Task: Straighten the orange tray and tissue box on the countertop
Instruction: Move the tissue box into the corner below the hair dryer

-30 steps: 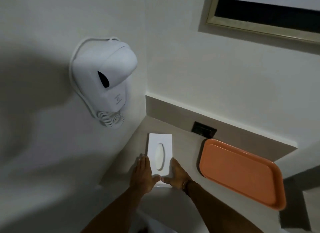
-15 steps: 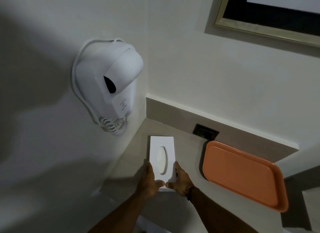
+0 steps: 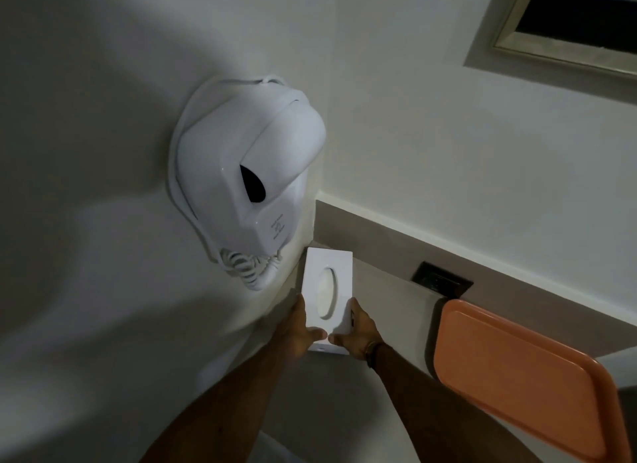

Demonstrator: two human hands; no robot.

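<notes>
A white tissue box with an oval slot lies on the beige countertop, its far end close to the corner where the two walls meet. My left hand grips its near left side, thumb on top. My right hand grips its near right side, thumb on top as well. An empty orange tray lies flat on the counter to the right, turned at an angle to the back wall and apart from the box.
A white wall-mounted hair dryer with a coiled cord hangs on the left wall just above the box. A dark wall socket sits in the backsplash behind the tray. A framed picture hangs at top right.
Both hands have closed on the sides of the tissue box and pushed it farther back toward the wall corner. The tray has not moved.
</notes>
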